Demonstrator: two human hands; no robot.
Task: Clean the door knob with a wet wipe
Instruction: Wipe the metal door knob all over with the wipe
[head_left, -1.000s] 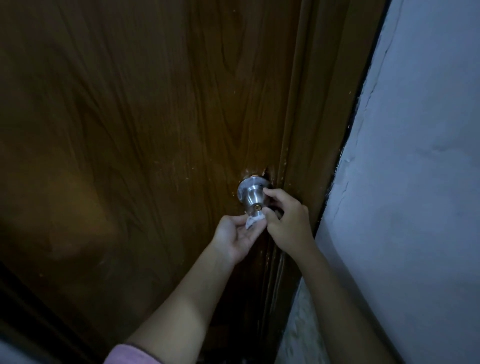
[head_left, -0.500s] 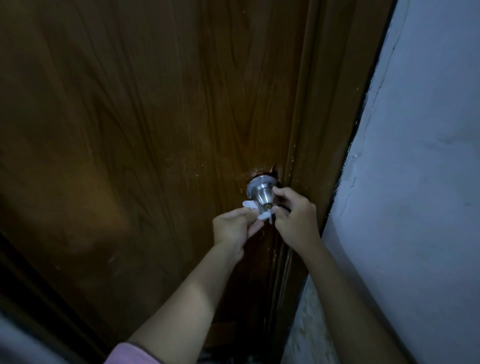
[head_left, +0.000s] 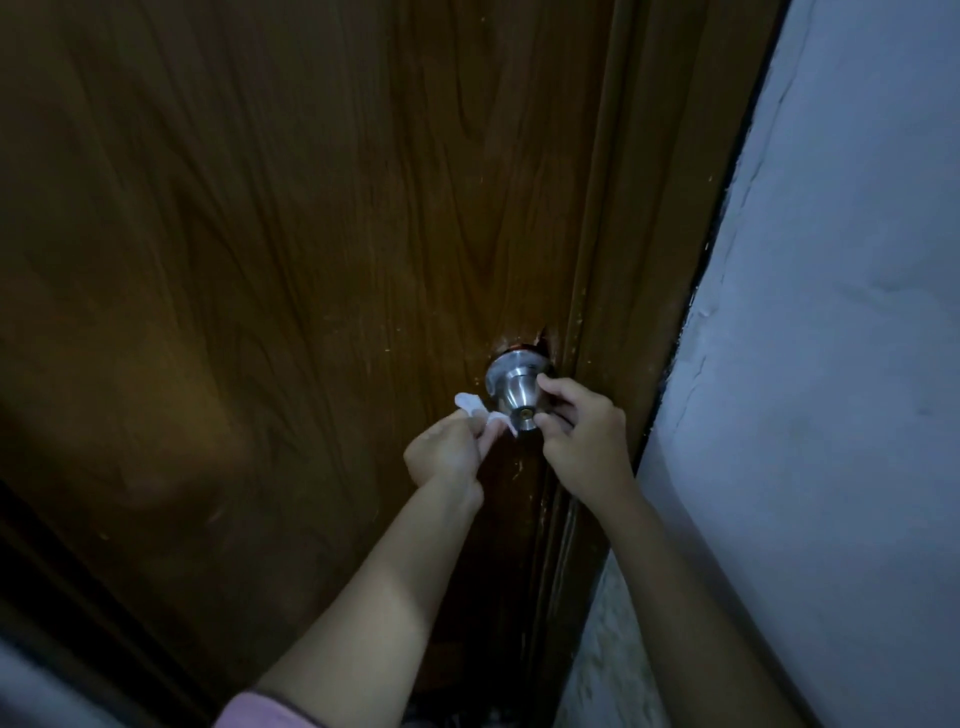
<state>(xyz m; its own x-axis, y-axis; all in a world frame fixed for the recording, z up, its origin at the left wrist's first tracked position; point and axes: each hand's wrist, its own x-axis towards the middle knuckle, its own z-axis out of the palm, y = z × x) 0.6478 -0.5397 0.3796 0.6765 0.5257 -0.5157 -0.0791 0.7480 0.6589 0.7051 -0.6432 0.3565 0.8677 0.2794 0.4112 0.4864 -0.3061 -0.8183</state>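
Protruding from the right edge of the brown wood-grain door (head_left: 260, 234), the round silver metal door knob (head_left: 514, 395) sits just left of the brown wooden door frame (head_left: 639, 260). The crumpled white wet wipe (head_left: 483, 413) touches the knob's near left side, one end sticking out to the left. The left hand (head_left: 447, 457) pinches the wipe between curled fingers. The right hand (head_left: 582, 436) grips the knob from the right, forefinger on its upper side and thumb near its face with the small brass keyhole. A pink sleeve cuff (head_left: 265, 712) shows at the near end of the left forearm. To the right of the frame stands a pale, cracked plaster wall (head_left: 831, 364).
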